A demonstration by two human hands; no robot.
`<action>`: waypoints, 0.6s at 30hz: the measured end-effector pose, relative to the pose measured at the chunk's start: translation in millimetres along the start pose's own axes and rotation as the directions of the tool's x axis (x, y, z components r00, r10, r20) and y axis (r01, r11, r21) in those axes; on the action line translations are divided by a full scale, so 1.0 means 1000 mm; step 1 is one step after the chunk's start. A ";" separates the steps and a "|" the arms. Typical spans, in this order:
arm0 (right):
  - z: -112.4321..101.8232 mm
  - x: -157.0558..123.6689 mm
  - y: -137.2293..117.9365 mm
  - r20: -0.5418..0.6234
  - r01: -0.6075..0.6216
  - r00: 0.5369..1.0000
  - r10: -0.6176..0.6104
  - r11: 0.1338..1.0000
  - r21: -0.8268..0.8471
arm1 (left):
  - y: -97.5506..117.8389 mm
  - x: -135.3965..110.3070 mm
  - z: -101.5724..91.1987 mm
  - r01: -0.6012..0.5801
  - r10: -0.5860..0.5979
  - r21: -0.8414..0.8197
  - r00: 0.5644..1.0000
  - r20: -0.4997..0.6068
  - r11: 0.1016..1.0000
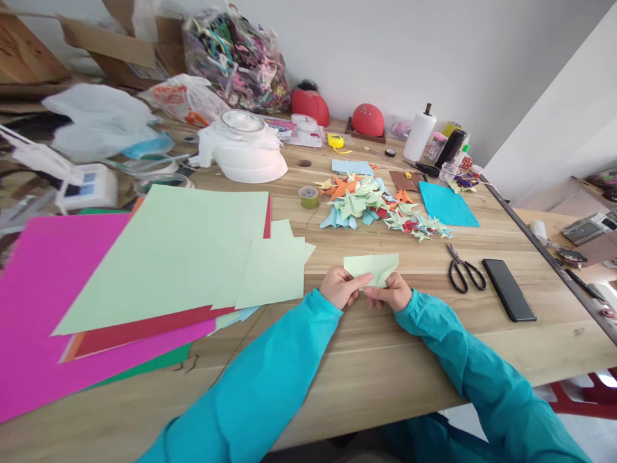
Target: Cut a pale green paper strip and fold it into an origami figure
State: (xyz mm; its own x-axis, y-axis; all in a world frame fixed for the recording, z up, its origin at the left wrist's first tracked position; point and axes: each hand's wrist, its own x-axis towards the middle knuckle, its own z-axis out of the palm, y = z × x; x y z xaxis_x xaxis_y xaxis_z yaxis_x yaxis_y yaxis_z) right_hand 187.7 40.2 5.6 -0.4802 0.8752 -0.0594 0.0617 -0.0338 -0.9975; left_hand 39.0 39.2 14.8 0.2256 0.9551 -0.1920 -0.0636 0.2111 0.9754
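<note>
A small pale green folded paper (372, 265) lies on the wooden table (385, 360) in front of me. My left hand (340, 287) pinches its near left edge, fingers closed on it. My right hand (391, 292) grips the near right part of the same paper. Both arms wear teal sleeves. To the left lies a stack of large coloured sheets (144, 276), pale green on top, red and pink under it.
A pile of folded paper figures (376, 206) sits beyond my hands, with a teal sheet (447, 204) beside it. Black scissors (463, 271) and a black phone (509, 289) lie to the right. A green thread spool (309, 197), a white bowl-like object (245, 157) and plastic bags crowd the back.
</note>
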 end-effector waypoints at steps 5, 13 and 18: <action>-0.001 0.000 0.004 0.029 -0.002 1.000 0.001 1.000 0.011 | -0.001 -0.002 0.001 -0.017 0.020 0.036 0.998 -0.067 0.999; -0.002 0.002 0.004 0.006 -0.004 1.000 0.004 1.000 0.030 | -0.002 0.000 0.002 -0.024 0.032 0.075 0.995 -0.098 0.997; 0.000 0.002 -0.003 -0.044 0.014 0.999 -0.011 0.998 0.066 | 0.000 0.001 0.001 -0.065 0.066 0.049 0.998 -0.024 0.997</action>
State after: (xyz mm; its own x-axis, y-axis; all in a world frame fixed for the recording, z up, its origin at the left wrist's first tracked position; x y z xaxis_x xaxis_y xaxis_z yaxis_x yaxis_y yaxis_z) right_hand 187.0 42.0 8.3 -0.4420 0.8958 -0.0466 -0.0027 -0.0533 -0.9986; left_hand 40.6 39.7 14.6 0.1977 0.9717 -0.1293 -0.0300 0.1379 0.9900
